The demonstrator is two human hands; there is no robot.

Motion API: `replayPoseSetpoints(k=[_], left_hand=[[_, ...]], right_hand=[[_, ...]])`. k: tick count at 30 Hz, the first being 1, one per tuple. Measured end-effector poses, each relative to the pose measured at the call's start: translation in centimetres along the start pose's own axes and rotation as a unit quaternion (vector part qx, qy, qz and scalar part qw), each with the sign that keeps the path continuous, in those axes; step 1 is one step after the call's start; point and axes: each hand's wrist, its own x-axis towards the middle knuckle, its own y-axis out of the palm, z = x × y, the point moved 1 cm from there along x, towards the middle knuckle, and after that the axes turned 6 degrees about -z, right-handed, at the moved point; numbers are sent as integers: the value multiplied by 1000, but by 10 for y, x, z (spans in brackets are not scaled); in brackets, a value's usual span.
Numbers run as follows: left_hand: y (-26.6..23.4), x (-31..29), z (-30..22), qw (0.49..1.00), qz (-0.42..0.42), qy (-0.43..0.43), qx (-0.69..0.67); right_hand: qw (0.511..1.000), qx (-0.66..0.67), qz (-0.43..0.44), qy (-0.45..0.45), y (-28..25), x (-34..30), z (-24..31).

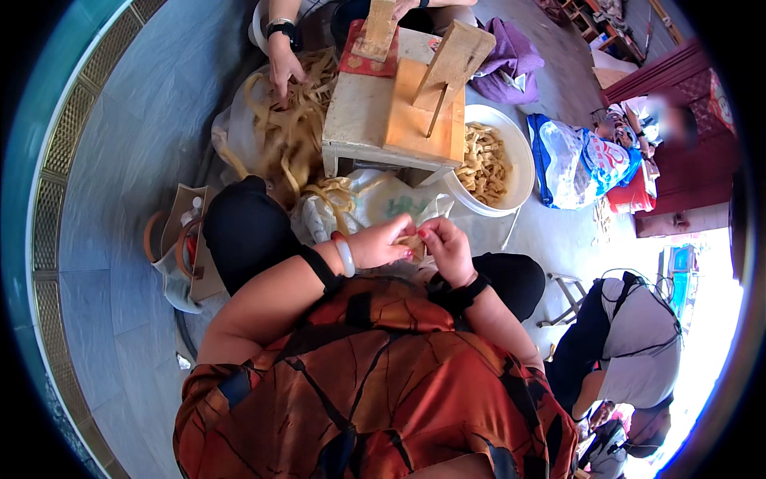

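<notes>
My left hand (384,242) and my right hand (448,249) meet in front of my chest, fingers pinched on a small tan strip (414,244) between them. Its shape is mostly covered by the fingers. Just beyond my hands lies a white plastic bag (391,195) with tan strips at its left end. Farther left, a heap of long, flat tan strips (289,120) spills from another plastic bag. A co-worker's hand (285,70) reaches down into that heap. To the right, a white bucket (523,172) holds many coiled or knotted tan pieces (483,164).
A low whitish table (351,108) carries an upright wooden block (375,32) on a red pad and a wooden stand with a slanted board (455,64). A paper bag (209,275) stands by my left knee. Other people (638,335) are at right, near a blue-and-white bag (578,164).
</notes>
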Motion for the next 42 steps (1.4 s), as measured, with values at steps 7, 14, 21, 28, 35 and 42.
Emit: replayPoseSetpoints(k=[7,14,21,28,35,42], left_hand=[[3,-10,-17,855,-144,302,395],[0,-14,-13,854,-192,307,373],[-5,-12,-13,838,-242,294,392],[-6,-1,10,938,-254,174,158],[-15,-1,17,954,-34,-30,-297],[-17,-3,12,946,-74,31,-315]], right_hand=[[922,307,49,230,4,11,-19],[917,293,52,266,8,18,6],[964,211,52,155,22,10,34],[951,-273,-3,-143,27,13,34],[966,-224,-50,-120,16,12,30],[948,-224,26,-224,15,13,54]])
